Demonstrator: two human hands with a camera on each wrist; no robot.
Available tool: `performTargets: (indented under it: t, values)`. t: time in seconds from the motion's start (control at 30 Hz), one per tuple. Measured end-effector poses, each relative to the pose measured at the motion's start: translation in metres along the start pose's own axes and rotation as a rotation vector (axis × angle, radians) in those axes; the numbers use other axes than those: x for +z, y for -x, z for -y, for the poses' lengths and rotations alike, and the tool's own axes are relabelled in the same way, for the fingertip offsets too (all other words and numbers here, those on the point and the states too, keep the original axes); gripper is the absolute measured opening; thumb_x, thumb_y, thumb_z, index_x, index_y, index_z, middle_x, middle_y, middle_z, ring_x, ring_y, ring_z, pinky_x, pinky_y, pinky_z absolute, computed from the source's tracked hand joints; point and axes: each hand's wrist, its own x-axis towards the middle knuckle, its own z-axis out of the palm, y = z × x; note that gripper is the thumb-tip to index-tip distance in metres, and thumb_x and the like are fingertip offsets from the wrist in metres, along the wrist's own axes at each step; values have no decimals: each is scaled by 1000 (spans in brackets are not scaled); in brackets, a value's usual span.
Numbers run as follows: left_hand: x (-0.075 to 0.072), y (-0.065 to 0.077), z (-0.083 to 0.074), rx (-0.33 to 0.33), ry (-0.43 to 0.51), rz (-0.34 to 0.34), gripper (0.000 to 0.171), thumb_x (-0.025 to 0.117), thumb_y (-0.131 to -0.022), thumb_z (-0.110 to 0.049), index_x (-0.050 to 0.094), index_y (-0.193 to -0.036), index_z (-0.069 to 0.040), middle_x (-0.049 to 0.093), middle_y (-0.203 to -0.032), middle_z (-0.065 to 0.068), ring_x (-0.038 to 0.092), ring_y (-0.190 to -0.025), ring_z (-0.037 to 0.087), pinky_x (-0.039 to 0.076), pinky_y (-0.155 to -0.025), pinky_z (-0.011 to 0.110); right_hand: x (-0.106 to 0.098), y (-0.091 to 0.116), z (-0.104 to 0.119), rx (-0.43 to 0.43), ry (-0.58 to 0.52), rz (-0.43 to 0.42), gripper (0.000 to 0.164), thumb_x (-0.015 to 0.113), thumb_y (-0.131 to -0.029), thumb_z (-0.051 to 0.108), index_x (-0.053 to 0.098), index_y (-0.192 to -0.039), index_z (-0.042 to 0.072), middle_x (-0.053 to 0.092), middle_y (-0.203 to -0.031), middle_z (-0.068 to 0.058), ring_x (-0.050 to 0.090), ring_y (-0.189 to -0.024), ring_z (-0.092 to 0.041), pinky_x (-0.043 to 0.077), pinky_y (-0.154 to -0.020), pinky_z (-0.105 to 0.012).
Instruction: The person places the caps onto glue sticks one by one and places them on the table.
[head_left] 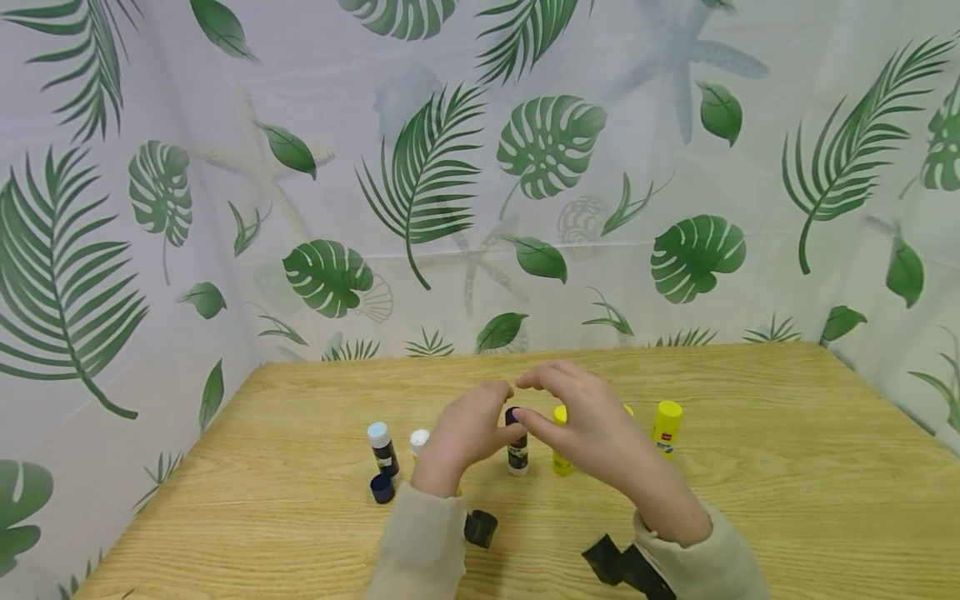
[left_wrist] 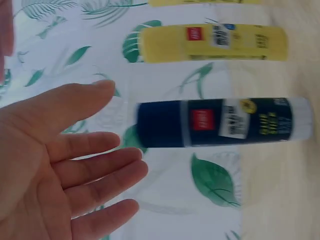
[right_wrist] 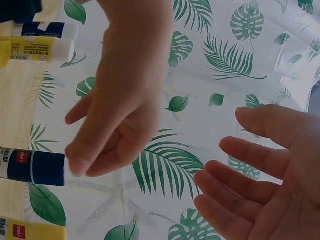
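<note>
The dark glue stick (head_left: 517,457) stood upright on the bench (head_left: 285,525), just below the head view's middle. The left hand (head_left: 467,429) and right hand (head_left: 596,425), both released, flanked its top, the left nearer the cap (left_wrist: 161,124).

Head view looks forward, down; closer wrist views share leafy backdrop (head_left: 450,192).

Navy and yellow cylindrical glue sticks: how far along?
Done, if this is uncapping: the white-topped navy glue stick stands uncapped beside its round navy cap; the white-topped yellow glue stick is uncapped too. In hand: nothing; the bare left hand and bare right hand hover near the dark-capped navy glue stick. Probably remaining: that stick and the yellow-capped yellow glue sticks to its right.
</note>
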Motion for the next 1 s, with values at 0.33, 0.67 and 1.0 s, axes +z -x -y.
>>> performTargets:
  t: [0.33,0.67,1.0]
  values:
    - [-35,23,-15,93,-6,-144,45,62,-82,-31,53,-116,-3,56,-112,9,55,-96,21,46,-76,33,-1,1,0,-22,10,-21,26,67,-79,18,62,-101,5,58,-102,-4,54,-93,-20,46,-75,-36]
    - [-48,45,0,74,-79,-141,40,65,-81,-29,55,-111,-4,57,-107,7,57,-88,20,47,-71,32,1,0,3,-6,11,-1,25,67,-79,16,61,-101,6,58,-103,-4,54,-93,-21,45,-76,-38]
    - [-49,55,30,-36,-92,-49,39,70,-76,-24,57,-105,-1,59,-102,10,57,-85,23,46,-72,35,2,1,5,16,20,8,25,67,-79,15,61,-101,5,57,-104,-5,54,-93,-22,45,-77,-38]
